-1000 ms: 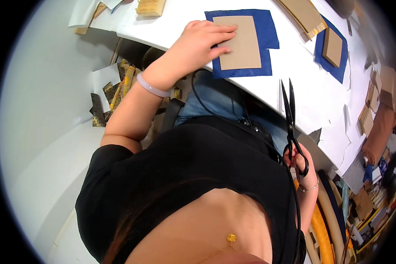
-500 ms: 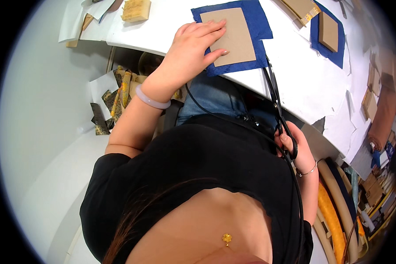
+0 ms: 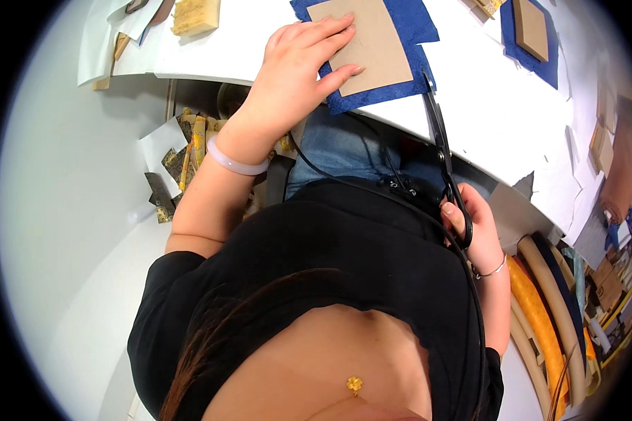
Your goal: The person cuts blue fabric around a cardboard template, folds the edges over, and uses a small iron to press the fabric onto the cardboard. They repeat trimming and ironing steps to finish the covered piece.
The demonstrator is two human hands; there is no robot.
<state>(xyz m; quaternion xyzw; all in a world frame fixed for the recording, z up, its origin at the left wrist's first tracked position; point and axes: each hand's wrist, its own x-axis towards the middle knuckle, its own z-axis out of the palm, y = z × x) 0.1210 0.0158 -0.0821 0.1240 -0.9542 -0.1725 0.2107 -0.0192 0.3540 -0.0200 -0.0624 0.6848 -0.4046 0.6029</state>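
Note:
My left hand lies flat with fingers stretched over a beige rectangular board. Under the board is a larger piece of blue cloth, its border showing around the edges, with a notch cut in its right side. My right hand grips the handles of long black scissors at the table's front edge. The blades point away from me, and their tips meet the cloth's right border near its lower corner. Whether the blades are parted is hard to make out.
A yellowish sponge-like block rests at the table's far left, beside loose papers. To the right, a second board lies on blue cloth. Rolls of material stand below the table at right. Scraps fill the space beneath its left side. A black cable crosses my lap.
The view has shifted slightly, so the table sits higher in it. The scissor tips now reach farther up along the cloth's right border. My left hand stays pressed on the board.

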